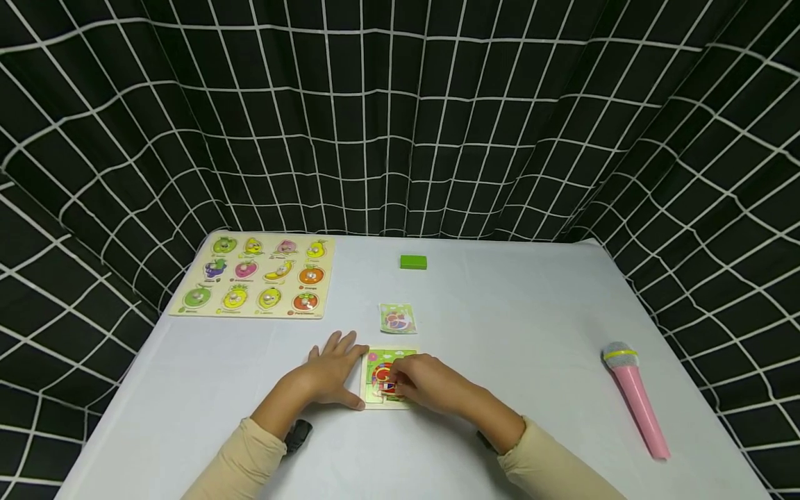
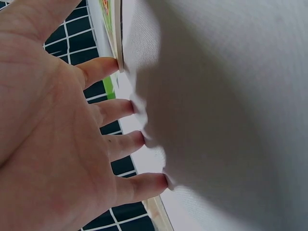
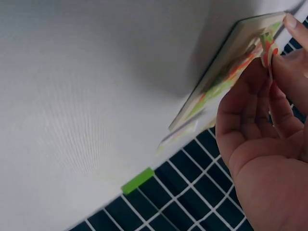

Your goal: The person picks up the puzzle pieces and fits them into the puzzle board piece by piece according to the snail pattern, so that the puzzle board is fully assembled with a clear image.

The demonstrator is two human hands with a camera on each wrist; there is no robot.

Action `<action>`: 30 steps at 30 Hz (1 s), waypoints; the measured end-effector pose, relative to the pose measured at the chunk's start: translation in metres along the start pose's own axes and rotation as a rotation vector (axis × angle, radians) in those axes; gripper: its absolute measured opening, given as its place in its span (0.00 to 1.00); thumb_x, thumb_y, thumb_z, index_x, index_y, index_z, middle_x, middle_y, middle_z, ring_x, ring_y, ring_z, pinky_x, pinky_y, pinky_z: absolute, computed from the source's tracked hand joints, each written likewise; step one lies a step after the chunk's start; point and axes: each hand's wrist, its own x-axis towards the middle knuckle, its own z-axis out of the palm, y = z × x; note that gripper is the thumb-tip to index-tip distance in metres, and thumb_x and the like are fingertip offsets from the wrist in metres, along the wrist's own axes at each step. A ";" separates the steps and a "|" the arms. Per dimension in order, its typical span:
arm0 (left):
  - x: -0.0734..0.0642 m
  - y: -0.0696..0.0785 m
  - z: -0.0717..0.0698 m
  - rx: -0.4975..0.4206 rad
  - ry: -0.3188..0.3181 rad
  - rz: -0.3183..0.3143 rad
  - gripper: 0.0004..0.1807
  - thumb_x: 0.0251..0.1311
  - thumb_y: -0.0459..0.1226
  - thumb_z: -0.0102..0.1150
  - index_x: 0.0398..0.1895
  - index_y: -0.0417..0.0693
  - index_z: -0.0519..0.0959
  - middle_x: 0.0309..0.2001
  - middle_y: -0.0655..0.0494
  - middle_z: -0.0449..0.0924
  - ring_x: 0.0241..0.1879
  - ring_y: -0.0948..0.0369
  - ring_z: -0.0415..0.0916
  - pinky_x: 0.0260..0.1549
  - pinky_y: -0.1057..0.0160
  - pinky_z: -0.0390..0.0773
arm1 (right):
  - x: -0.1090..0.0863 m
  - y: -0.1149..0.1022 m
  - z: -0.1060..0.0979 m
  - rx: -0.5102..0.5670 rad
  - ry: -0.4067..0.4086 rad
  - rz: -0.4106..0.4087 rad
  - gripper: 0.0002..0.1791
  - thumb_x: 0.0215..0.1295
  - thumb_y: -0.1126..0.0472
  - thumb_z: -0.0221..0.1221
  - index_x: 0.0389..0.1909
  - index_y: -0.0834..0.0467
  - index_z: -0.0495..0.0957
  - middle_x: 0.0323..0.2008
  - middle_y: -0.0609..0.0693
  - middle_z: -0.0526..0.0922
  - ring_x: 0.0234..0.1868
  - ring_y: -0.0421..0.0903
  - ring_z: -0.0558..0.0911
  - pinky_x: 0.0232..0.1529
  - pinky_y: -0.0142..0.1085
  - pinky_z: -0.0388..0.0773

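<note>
A small square picture puzzle board (image 1: 373, 405) with a pale rim and a colourful snail-like picture lies flat on the table. My left hand (image 1: 328, 373) is spread at its left side, thumb and index finger touching the edge. The left wrist view shows the other fingertips (image 2: 139, 138) pressed on the white cloth. My right hand (image 1: 434, 383) is over the board's right part and covers some of the picture. Between thumb and index finger it pinches a thin puzzle piece (image 3: 267, 48), green, red and white, held on edge close over the board.
Just beyond the board lies a small picture card (image 1: 397, 320), with a green block (image 1: 413, 262) farther back. A wooden fruit peg puzzle (image 1: 216, 303) occupies the back left. On the right lies a pink toy microphone (image 1: 640, 411). Black grid-patterned curtain (image 1: 400, 118) surrounds the table.
</note>
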 end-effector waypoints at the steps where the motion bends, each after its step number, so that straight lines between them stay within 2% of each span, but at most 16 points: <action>1: 0.000 0.000 0.000 -0.001 -0.002 0.000 0.53 0.41 0.55 0.76 0.71 0.49 0.61 0.76 0.41 0.47 0.75 0.39 0.40 0.62 0.27 0.50 | 0.001 0.000 0.001 0.010 -0.006 0.003 0.03 0.63 0.65 0.63 0.37 0.57 0.81 0.29 0.40 0.78 0.28 0.33 0.71 0.32 0.26 0.72; 6: 0.001 -0.001 0.001 -0.004 -0.005 -0.002 0.53 0.41 0.54 0.76 0.71 0.49 0.61 0.76 0.40 0.47 0.75 0.39 0.39 0.62 0.27 0.50 | 0.003 0.002 0.006 0.000 0.005 0.003 0.05 0.62 0.65 0.63 0.38 0.58 0.83 0.32 0.43 0.80 0.31 0.33 0.73 0.35 0.27 0.74; 14: 0.002 -0.001 0.001 0.007 -0.001 0.003 0.53 0.41 0.55 0.75 0.71 0.49 0.61 0.76 0.41 0.47 0.75 0.39 0.39 0.62 0.27 0.50 | 0.002 0.000 0.009 -0.134 0.040 -0.003 0.07 0.61 0.62 0.65 0.40 0.56 0.84 0.36 0.43 0.82 0.34 0.34 0.75 0.38 0.30 0.76; 22: 0.002 0.001 -0.002 0.009 0.004 0.002 0.53 0.41 0.55 0.76 0.71 0.50 0.62 0.76 0.41 0.47 0.75 0.39 0.40 0.62 0.28 0.51 | 0.002 0.000 0.011 -0.248 0.069 -0.055 0.10 0.58 0.59 0.68 0.42 0.55 0.85 0.37 0.44 0.82 0.36 0.36 0.78 0.40 0.29 0.77; 30: 0.002 0.001 -0.002 0.013 -0.008 -0.004 0.53 0.41 0.55 0.76 0.71 0.49 0.62 0.76 0.41 0.47 0.75 0.39 0.40 0.62 0.28 0.51 | 0.001 -0.001 0.015 -0.243 0.076 -0.068 0.12 0.56 0.59 0.69 0.42 0.56 0.85 0.37 0.44 0.83 0.35 0.34 0.77 0.38 0.27 0.76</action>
